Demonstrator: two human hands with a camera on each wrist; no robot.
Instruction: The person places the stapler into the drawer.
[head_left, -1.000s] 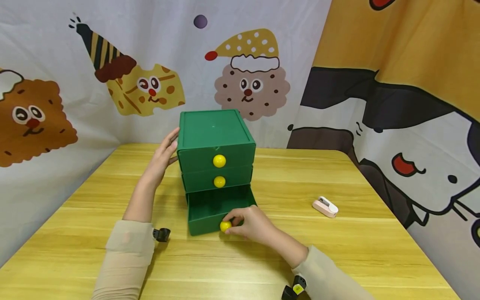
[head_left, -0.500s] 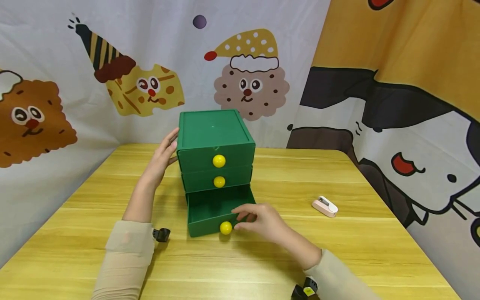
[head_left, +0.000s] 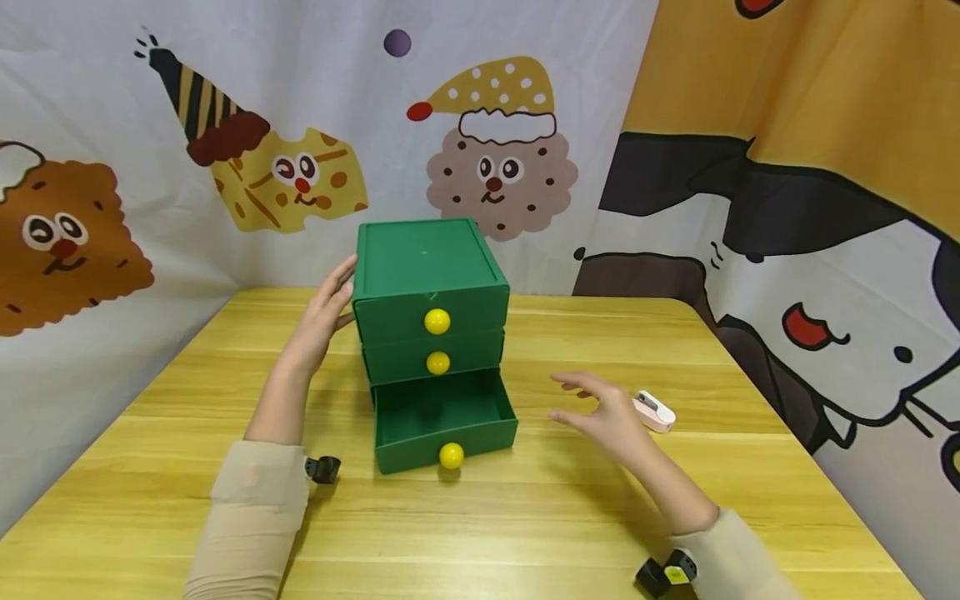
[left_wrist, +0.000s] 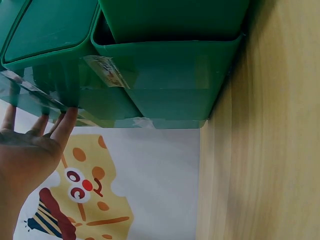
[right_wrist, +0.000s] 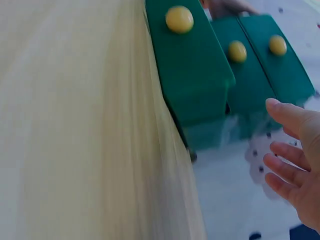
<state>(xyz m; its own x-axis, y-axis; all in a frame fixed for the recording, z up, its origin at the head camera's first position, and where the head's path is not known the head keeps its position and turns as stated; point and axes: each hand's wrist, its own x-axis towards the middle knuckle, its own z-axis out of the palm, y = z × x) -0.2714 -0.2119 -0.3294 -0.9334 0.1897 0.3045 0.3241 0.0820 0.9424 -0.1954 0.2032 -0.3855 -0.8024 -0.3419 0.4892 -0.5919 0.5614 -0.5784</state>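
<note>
A green three-drawer box (head_left: 427,258) stands on the table, with a round yellow knob on each drawer. Its bottom drawer (head_left: 446,440) is pulled out and shows a bare inside; the upper two are closed. My left hand (head_left: 318,321) rests its fingertips against the box's left side, as the left wrist view also shows. To the right of the drawer, my right hand (head_left: 603,412) hovers with thumb and fingers spread, holding nothing. Partly behind that hand lies a small pink and white stapler (head_left: 655,412).
The wooden table (head_left: 450,542) reaches back to a hanging cloth (head_left: 300,50) printed with cartoon figures. Clear tape (left_wrist: 107,70) runs along the box's side. A small black camera (head_left: 323,470) sits at the left wrist, another (head_left: 666,572) at the right.
My right hand has let go of the bottom drawer's yellow knob and moved right, toward the stapler. The left hand and the box have stayed in place.
</note>
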